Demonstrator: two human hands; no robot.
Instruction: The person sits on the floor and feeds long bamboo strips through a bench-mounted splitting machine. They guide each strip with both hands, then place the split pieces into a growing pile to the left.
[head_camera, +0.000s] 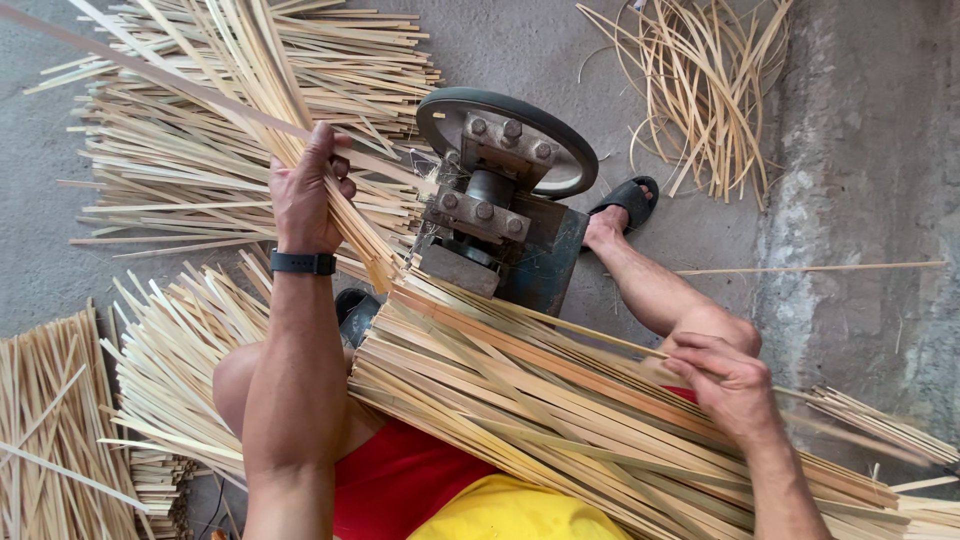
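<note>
My left hand (305, 195), with a dark band on the wrist, grips a bunch of pale bamboo strips (262, 75) that fan up and to the left. Their lower ends sit beside a small metal machine (495, 215) with a round green wheel. My right hand (725, 380) pinches a single thin strip on top of a thick bundle of bamboo slats (540, 405) lying across my lap. I sit in red shorts and a yellow shirt, feet in dark sandals either side of the machine.
Piles of cut bamboo strips (200, 170) cover the concrete floor at left and lower left (50, 430). A loose heap of curled thin strips (700, 90) lies at upper right. A rough concrete ledge (860, 250) runs down the right side.
</note>
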